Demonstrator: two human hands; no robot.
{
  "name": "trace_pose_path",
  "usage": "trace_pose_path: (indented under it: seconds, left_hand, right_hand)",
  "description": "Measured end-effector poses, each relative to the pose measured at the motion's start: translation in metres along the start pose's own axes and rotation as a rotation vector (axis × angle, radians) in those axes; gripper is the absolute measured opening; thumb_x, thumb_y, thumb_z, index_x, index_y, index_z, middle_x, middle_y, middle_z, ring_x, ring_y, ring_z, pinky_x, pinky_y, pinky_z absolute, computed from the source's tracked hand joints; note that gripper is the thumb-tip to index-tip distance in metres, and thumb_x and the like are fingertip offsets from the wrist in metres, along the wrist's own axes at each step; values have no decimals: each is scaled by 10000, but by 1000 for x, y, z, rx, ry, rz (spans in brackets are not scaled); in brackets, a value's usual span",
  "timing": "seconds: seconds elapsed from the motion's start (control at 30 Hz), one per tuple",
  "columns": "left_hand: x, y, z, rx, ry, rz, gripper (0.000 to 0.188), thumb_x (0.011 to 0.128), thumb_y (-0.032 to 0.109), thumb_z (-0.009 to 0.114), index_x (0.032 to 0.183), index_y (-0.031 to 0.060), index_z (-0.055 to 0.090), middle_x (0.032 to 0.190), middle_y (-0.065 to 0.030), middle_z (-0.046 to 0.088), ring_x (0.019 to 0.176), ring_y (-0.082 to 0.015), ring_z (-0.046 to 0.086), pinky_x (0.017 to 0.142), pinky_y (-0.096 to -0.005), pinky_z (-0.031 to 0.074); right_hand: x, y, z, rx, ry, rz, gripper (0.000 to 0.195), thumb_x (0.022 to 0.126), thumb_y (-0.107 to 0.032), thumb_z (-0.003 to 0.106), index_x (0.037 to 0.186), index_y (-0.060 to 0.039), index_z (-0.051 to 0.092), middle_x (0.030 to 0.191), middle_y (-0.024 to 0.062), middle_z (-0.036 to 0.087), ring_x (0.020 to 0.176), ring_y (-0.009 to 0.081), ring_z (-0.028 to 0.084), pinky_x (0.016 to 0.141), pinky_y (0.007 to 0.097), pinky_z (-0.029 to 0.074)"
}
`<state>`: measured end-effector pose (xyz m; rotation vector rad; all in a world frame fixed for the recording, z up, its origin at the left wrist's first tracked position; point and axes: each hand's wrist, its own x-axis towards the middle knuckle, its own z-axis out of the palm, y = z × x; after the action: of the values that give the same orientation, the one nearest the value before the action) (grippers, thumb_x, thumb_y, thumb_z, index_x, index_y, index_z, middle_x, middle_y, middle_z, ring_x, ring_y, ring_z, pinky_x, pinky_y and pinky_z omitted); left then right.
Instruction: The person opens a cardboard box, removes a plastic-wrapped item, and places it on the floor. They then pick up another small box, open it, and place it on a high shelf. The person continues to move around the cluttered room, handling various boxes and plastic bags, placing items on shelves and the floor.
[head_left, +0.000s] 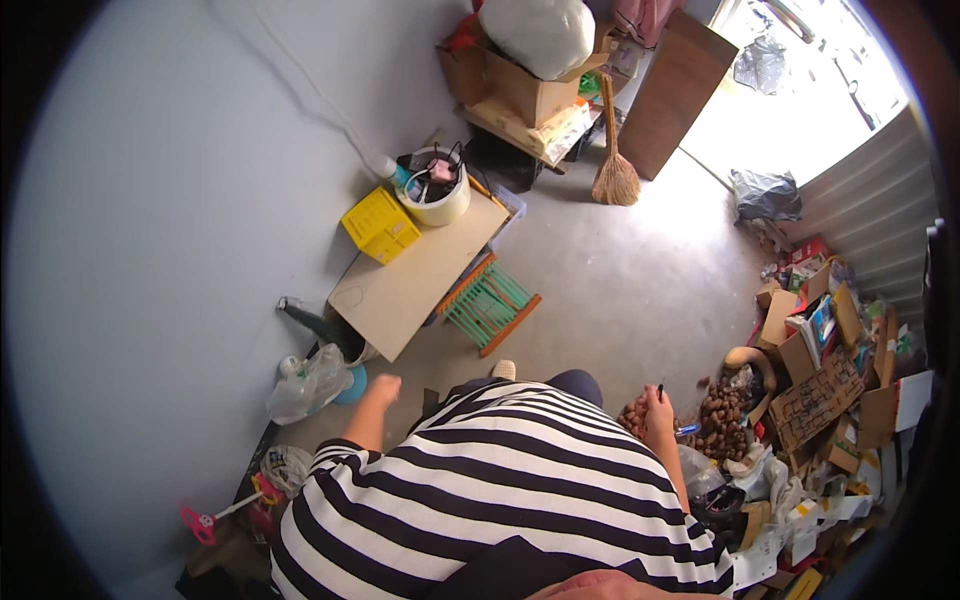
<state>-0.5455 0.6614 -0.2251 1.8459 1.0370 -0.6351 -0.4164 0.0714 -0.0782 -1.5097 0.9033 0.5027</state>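
My right hand (658, 411) is closed around a small dark pen-like object (660, 388), low on the right beside a heap of small brown round things (724, 420). A blue item (687, 430) shows by that wrist. On the other side, my left hand (385, 390) hangs near the corner of a light wooden table (420, 277), touching nothing that I can see; its fingers are curled, and whether they hold anything is hidden. The table bears a yellow box (381, 225) and a white bucket (442, 202) with cables and a pink item in it.
A stool with green slats (489, 306) stands beside the table. A straw broom (616, 180) leans near a brown board (675, 94) by the bright doorway. Cardboard boxes (817, 397) and bags are piled along the right wall. A clear plastic bag (311, 386) lies at the left.
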Motion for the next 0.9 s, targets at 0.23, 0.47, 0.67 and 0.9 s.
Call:
trace_pose_path:
  seconds: [0.23,0.47,0.67,0.9]
  left_hand:
    - [101,288,69,-100,179,452,410,828,217,619,1159,-9,537,932,-129,665,835,-234,637,754,-339,494]
    - [84,459,197,-4,156,579,689,769,276,690,1327,-11,405,1154,-202,560,1003,-307,567,894,-396,445]
    - [61,653,185,145,444,1008,719,763,188,696,1374,20,357,1248,-238,455,1166,-376,421,998,-439,340]
    - [76,871,91,244,855,1306,551,777,142,672,1294,95,489,1164,-159,492,1093,-326,461,946,-420,369]
  right_hand:
    - [153,80,-107,-140,68,119,161,898,-256,526,960,-107,522,687,54,549,524,167,516,409,309,408]
    - [262,-35,-187,-217,94,219,153,887,-265,525,970,-139,494,708,52,560,513,178,520,397,309,369]
    - [373,-236,-189,-176,208,158,137,878,-284,533,964,-187,491,703,39,550,518,174,500,400,305,334]
    - [443,-372,-119,-211,42,-1,212,879,-294,554,1003,-123,529,812,68,603,560,159,545,387,284,366]
